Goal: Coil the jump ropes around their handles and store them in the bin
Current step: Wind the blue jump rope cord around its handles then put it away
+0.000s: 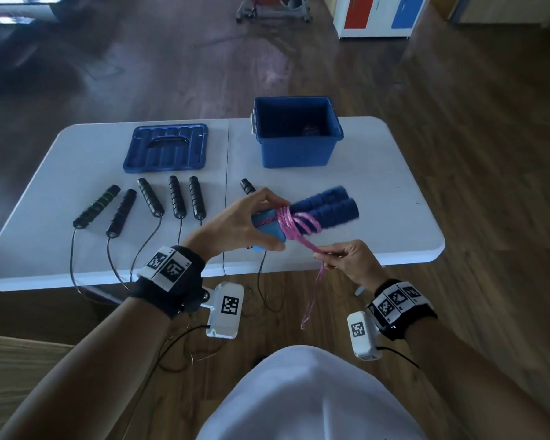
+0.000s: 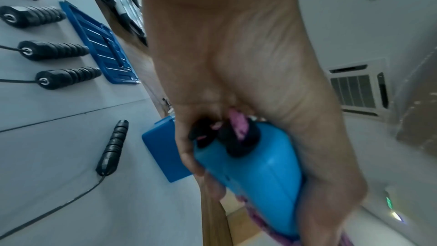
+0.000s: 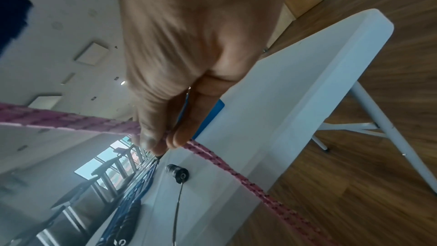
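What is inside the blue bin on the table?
The blue bin stands open; its lid lies apart on the table. One small dark object with a pinkish hint shows near the bottom. The near wall hides the rest, so more cannot be told.

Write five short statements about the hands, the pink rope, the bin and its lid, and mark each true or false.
1. The left hand grips the blue handles held together as a pair. True.
2. The pink rope is fully coiled, with no loose end. False: a loose stretch hangs down from the right hand.
3. The right hand pinches the pink rope. True.
4. The lid is closed on the blue bin. False: it lies flat on the table, left of the open bin.
5. Every black handle is already in the bin. False: six lie on the table, cords trailing over its near edge.
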